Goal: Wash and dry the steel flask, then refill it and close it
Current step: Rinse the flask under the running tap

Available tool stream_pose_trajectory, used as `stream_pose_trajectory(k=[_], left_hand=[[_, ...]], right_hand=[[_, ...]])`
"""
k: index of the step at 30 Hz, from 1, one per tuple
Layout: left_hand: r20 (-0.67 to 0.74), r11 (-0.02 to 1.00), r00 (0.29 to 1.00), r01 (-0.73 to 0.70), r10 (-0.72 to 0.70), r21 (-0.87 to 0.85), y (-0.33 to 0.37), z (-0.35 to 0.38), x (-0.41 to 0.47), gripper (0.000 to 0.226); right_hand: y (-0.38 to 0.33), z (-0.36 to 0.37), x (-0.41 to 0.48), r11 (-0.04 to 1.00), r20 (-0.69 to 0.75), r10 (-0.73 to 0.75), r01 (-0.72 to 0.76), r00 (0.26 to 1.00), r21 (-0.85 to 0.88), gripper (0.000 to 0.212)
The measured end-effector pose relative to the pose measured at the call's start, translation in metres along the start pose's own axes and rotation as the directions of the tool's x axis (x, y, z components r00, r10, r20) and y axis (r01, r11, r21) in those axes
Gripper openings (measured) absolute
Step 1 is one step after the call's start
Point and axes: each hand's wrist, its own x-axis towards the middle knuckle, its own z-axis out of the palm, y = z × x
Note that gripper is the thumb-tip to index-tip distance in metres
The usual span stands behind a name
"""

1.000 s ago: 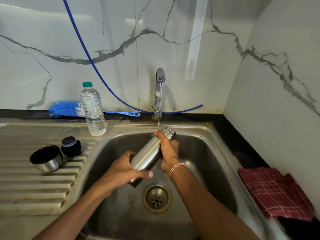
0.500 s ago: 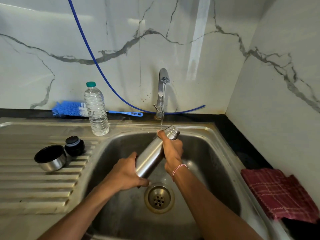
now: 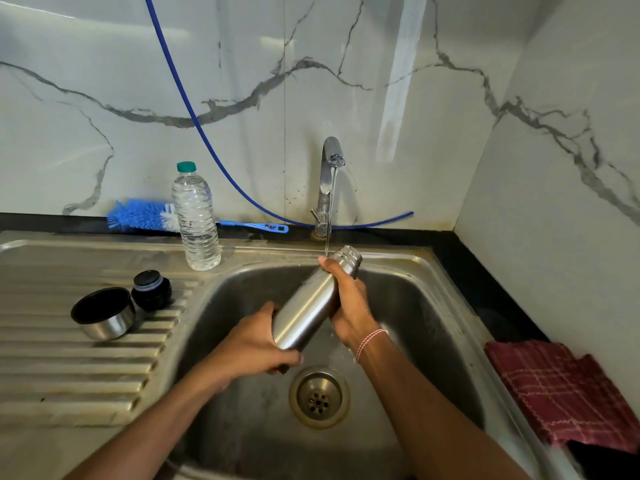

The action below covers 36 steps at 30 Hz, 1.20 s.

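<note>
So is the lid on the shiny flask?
No, the flask mouth is open, and a black stopper sits on the draining board.

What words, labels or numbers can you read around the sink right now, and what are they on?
No text in view can be read.
On the brush handle: dark print near its end, too small and blurred to read.
On the plastic bottle: no label shows.
On the flask: bare steel, no marking on the side that faces the camera.
</note>
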Motion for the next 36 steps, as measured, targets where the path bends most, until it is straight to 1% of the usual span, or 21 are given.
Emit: stream_pose_trajectory(k=[2,3,5,7,9,11,13,15,16,18,19,21,22,24,26,28,30,31,33,34,36], left_hand=[[0.17,0.904,0.983,0.134,-0.069,-0.406,0.002,-0.003,-0.007,0.076],[0.219,0.841,0.972,0.187,-0.083,-0.507,0.002,-0.003,-0.008,0.079],[0.205,0.832,0.975,0.183,-0.086,-0.524,0.002,-0.001,-0.006,0.082],[0.017,0.978,0.999,0.038,-0.036,-0.206,0.002,0.003,0.001,0.083],[-0.125,0.974,0.987,-0.074,0.102,0.214,-0.001,0.005,0.008,0.089],[-0.134,0.963,0.982,-0.094,0.131,0.254,-0.004,0.003,0.009,0.085],[-0.071,0.998,0.997,-0.03,0.026,-0.056,-0.005,0.0,0.006,0.08],[0.164,0.849,0.984,0.139,-0.063,-0.51,-0.001,-0.002,-0.004,0.087],[0.229,0.761,0.971,0.203,-0.074,-0.616,-0.001,-0.002,-0.005,0.092],[0.211,0.734,0.972,0.215,-0.099,-0.644,0.002,0.0,-0.003,0.096],[0.122,0.812,0.985,0.17,-0.122,-0.558,0.003,0.003,0.0,0.094],[-0.105,0.993,0.993,0.049,-0.06,-0.104,0.003,0.005,0.006,0.089],[-0.167,0.993,0.986,0.004,0.016,0.119,0.002,0.006,0.007,0.089],[-0.189,0.983,0.98,-0.023,0.058,0.183,0.001,0.005,0.006,0.084],[-0.078,0.982,0.995,0.043,-0.058,-0.184,0.001,-0.001,0.002,0.078],[0.188,0.793,0.978,0.189,-0.095,-0.579,0.001,-0.006,-0.004,0.089],[0.221,0.737,0.969,0.227,-0.108,-0.636,0.0,-0.008,-0.004,0.098],[0.134,0.814,0.983,0.176,-0.122,-0.554,0.003,-0.006,-0.003,0.096],[-0.09,0.997,0.993,0.069,-0.07,-0.021,0.004,0.0,0.003,0.09],[-0.158,0.971,0.987,0.027,0.012,0.239,0.005,0.004,0.004,0.088],[-0.17,0.933,0.984,0.017,0.047,0.36,0.007,0.006,0.004,0.079]], right_hand=[[-0.005,0.0,-0.003,0.993,0.172,0.047,-0.064,0.984,0.095,0.063],[-0.005,0.0,-0.003,0.991,0.197,0.048,-0.072,0.979,0.113,0.061],[-0.004,0.002,-0.002,0.993,0.12,0.018,-0.032,0.993,0.116,0.062],[0.001,0.003,0.001,0.997,-0.082,-0.013,0.02,0.997,0.081,0.062],[0.004,0.004,0.004,0.998,-0.241,-0.053,0.062,0.969,0.027,0.052],[0.005,0.004,0.004,0.999,-0.226,-0.04,0.046,0.973,0.023,0.046],[0.004,0.003,0.0,0.997,-0.093,0.009,-0.002,0.996,0.075,0.056],[0.003,0.002,-0.003,0.992,0.092,0.06,-0.07,0.994,0.108,0.063],[0.001,0.003,-0.004,0.989,0.132,0.068,-0.084,0.989,0.12,0.062],[0.003,0.005,-0.004,0.99,0.07,0.063,-0.071,0.996,0.124,0.063],[0.004,0.007,-0.004,0.993,-0.031,0.051,-0.047,0.998,0.105,0.061],[0.008,0.01,-0.002,1.0,-0.231,0.005,0.0,0.973,0.024,0.049],[0.01,0.011,0.0,1.0,-0.276,-0.009,0.008,0.961,-0.007,0.046],[0.009,0.009,0.0,1.0,-0.24,0.004,-0.004,0.971,-0.002,0.045],[0.006,0.007,-0.002,0.998,-0.091,0.049,-0.045,0.995,0.046,0.058],[0.005,0.008,-0.003,0.991,0.064,0.097,-0.102,0.993,0.09,0.084],[0.007,0.012,-0.004,0.991,0.088,0.078,-0.087,0.993,0.103,0.085],[0.008,0.012,-0.004,0.994,0.032,0.051,-0.053,0.998,0.091,0.075],[0.011,0.014,-0.004,1.0,-0.153,-0.004,0.003,0.988,-0.007,0.05],[0.013,0.014,-0.002,0.998,-0.215,-0.035,0.025,0.976,-0.051,0.045],[0.015,0.015,-0.002,0.997,-0.22,-0.036,0.019,0.975,-0.078,0.044]])
